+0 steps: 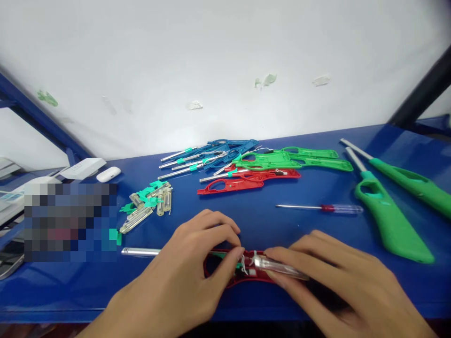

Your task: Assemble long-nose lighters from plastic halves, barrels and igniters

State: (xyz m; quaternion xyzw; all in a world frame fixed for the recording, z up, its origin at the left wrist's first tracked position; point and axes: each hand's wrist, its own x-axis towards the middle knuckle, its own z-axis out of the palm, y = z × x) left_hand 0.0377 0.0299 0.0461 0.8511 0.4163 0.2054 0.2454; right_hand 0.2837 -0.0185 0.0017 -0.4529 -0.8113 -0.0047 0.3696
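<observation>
A red lighter half-shell point(259, 278) lies near the table's front edge, its metal tube point(140, 252) pointing left. My left hand point(197, 263) is closed around the shell's trigger-loop end, thumb and fingers pinching near a thin white wire. With thumb and fingers closed, my right hand point(331, 272) holds a clear fuel tank point(280, 266) at the shell's right part. The tank's left end rests over the shell. A black part and a bit of green show inside the shell. My right fingers hide the shell's right end.
Behind lie blue shells point(230, 152), green shells point(275, 159) and red shells point(232, 184). A screwdriver point(327, 209) and two green lighters point(394, 220) are at right. Clear tanks point(137, 219) with green pieces point(150, 192) and a white case point(108, 174) are at left.
</observation>
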